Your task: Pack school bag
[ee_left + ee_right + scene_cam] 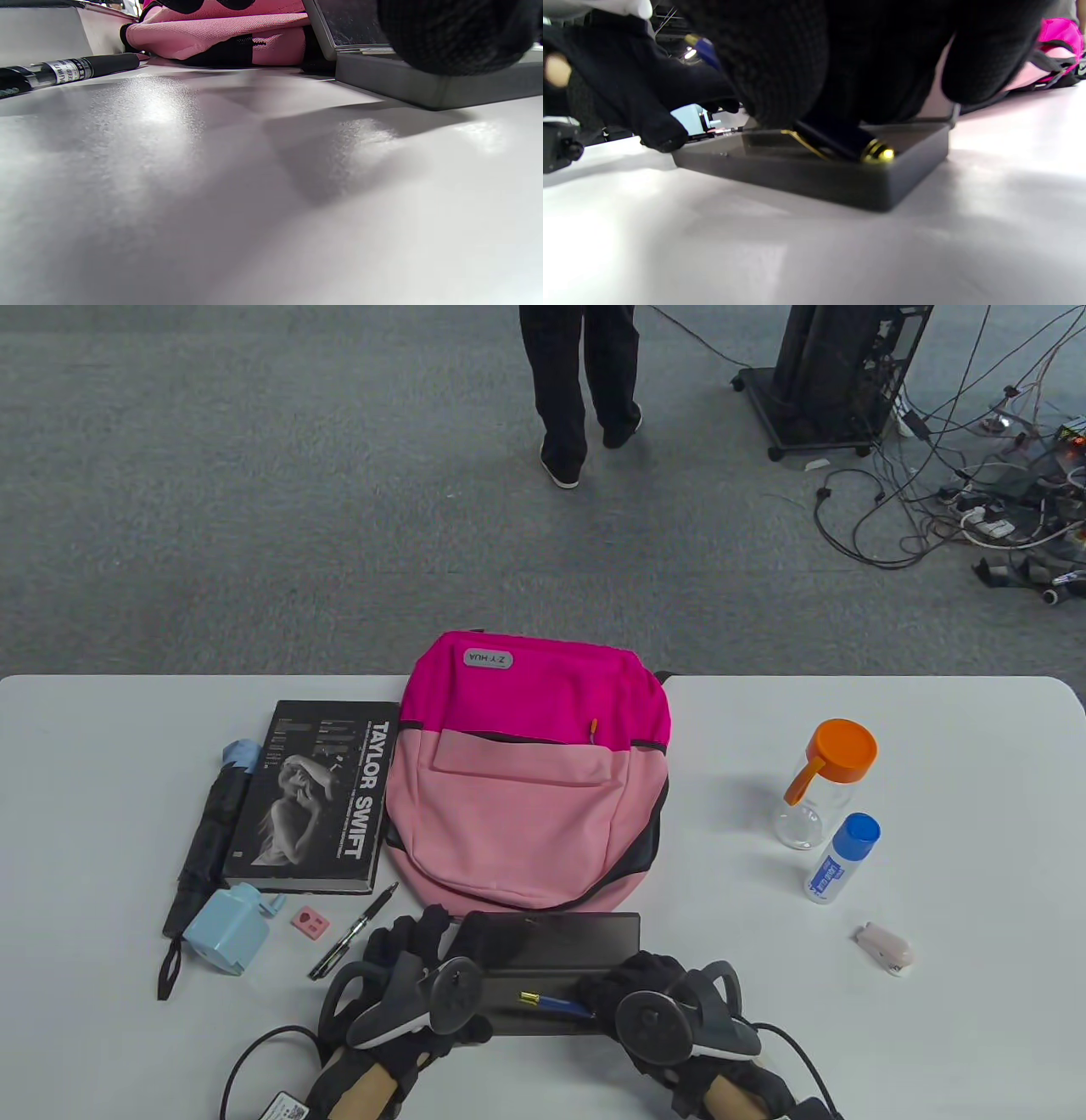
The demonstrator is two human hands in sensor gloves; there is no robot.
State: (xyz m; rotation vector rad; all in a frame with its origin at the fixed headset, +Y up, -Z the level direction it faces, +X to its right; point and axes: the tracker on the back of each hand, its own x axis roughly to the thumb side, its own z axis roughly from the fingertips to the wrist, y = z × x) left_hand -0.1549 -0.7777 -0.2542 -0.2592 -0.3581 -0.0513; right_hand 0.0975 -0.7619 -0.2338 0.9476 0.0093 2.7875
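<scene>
— How far along is the packing?

— Barely begun, I judge. The pink school bag (530,768) lies flat at the middle of the table (933,1052), reaching its far edge, and nothing shows going in yet.

— What are the hands doing?

— Both work at the open pencil case (551,976) by the near edge. The right hand (670,1010) curls over a blue pen (551,1004) in the tray; the left hand (416,976) rests on the lid's left end. Whether either pinches, I cannot tell.

— What is left?

— The book (318,797), umbrella (208,836), sharpener (229,929), eraser (308,922) and black pen (352,933) toward the left edge; the bottle (819,785), glue stick (840,857) and stapler (884,948) toward the right.
</scene>
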